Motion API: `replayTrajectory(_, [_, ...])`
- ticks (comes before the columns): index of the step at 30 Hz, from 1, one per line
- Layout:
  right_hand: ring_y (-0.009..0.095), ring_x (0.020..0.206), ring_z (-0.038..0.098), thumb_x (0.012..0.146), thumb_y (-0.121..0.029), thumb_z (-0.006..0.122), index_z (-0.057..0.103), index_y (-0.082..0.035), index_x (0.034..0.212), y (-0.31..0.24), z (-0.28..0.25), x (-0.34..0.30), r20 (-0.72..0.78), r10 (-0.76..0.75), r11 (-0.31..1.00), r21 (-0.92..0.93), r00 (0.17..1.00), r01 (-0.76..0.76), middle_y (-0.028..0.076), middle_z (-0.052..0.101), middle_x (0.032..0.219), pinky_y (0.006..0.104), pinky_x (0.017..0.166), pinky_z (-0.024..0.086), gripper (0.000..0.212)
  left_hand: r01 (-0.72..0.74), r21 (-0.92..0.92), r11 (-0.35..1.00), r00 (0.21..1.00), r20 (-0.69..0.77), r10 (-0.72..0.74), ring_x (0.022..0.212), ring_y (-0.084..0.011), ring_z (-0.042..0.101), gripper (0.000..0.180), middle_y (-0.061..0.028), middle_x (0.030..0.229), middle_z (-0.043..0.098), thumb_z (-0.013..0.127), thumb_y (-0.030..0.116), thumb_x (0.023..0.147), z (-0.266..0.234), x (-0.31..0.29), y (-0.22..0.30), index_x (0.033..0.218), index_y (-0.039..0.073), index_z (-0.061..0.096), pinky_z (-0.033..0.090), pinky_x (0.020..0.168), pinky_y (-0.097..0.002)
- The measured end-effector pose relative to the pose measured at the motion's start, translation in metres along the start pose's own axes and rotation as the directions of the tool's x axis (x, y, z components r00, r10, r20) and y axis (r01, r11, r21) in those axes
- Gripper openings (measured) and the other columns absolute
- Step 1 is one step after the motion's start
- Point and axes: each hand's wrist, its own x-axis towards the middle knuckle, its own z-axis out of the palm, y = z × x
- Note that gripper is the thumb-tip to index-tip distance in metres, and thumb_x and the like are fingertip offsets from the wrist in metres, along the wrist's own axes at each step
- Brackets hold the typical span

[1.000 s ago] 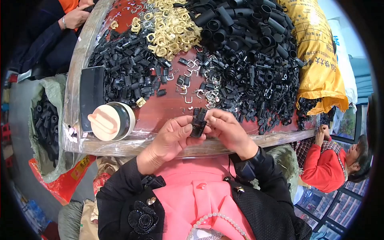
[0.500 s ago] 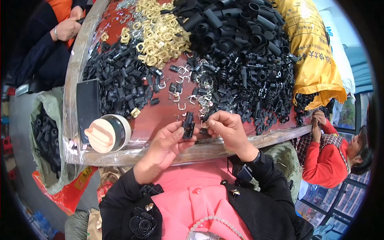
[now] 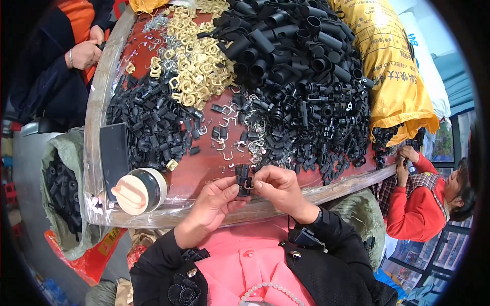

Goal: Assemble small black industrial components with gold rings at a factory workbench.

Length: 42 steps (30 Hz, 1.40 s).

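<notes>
My left hand (image 3: 213,203) is closed around a black plastic part (image 3: 242,174), which stands upright between thumb and fingers over the near table edge. Close against its right side, my right hand (image 3: 284,193) is closed in a pinch. A thin shiny metal wire piece (image 3: 248,186) shows at its fingertips, touching or almost touching the black part; the fingers hide most of it. Several bent metal wire hooks (image 3: 227,155) lie on the red tabletop (image 3: 201,166) just beyond my hands.
Small black parts (image 3: 158,125), beige rings (image 3: 200,66) and black tubes (image 3: 286,38) form heaps. A lidded jar (image 3: 133,194) stands beside a dark flat device (image 3: 115,158) at left. A yellow sack (image 3: 400,76) lies right. Co-workers sit at far left (image 3: 84,55) and right (image 3: 412,201).
My right hand has moved left and down, bringing the wire piece against the black part. The view has shifted slightly, so the table sits lower in the picture.
</notes>
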Motion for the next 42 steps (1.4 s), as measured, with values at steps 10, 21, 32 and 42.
replayTrajectory(10, [0.020,0.053,0.051,0.070,0.001,0.060,0.055,-0.001,0.074,0.004,0.002,-0.002,0.154,-0.492,0.725,-0.472,0.857,0.501,0.009,0.052,0.064,0.0279,0.048,0.039,0.007,0.020,0.025,0.999,1.000,0.021,-0.021,0.085,-0.0122,0.057,0.029,-0.0048,0.100,0.058,0.054,0.013,0.082,0.000,-0.005,-0.008,0.109,0.001,0.052,0.049,0.072,-0.0234])
replayTrajectory(21, [0.023,0.055,0.051,0.068,0.000,0.062,0.055,-0.001,0.072,0.002,0.010,-0.022,0.072,-0.473,0.709,-0.560,0.878,0.428,0.007,0.051,0.061,0.0299,0.051,0.040,0.009,0.041,0.013,0.999,0.999,0.033,-0.041,0.083,-0.0114,0.057,0.031,-0.0055,0.097,0.058,0.056,0.016,0.081,0.002,-0.010,-0.014,0.107,-0.001,0.051,0.050,0.070,-0.0224])
replayTrajectory(32, [0.017,0.055,0.050,0.069,0.001,0.063,0.055,-0.002,0.072,-0.001,0.012,-0.015,0.274,-0.491,0.541,-0.648,0.827,0.536,0.006,0.052,0.063,0.0249,0.051,0.039,0.009,0.003,0.229,0.973,1.000,-0.014,0.000,0.085,-0.0109,0.057,0.032,-0.0050,0.098,0.058,0.054,0.015,0.082,0.006,-0.021,-0.005,0.110,-0.001,0.050,0.048,0.072,-0.0222])
replayTrajectory(42, [0.002,0.062,0.041,0.079,-0.006,0.058,0.052,-0.004,0.076,0.006,0.023,0.018,0.182,0.096,0.995,0.007,0.979,-0.099,-0.003,0.046,0.068,0.0193,0.051,0.034,0.006,-0.054,0.309,0.950,0.997,-0.043,0.070,0.083,-0.0116,0.058,0.031,-0.0043,0.096,0.058,0.056,0.013,0.081,-0.014,-0.035,0.019,0.109,0.000,0.051,0.047,0.073,-0.0218])
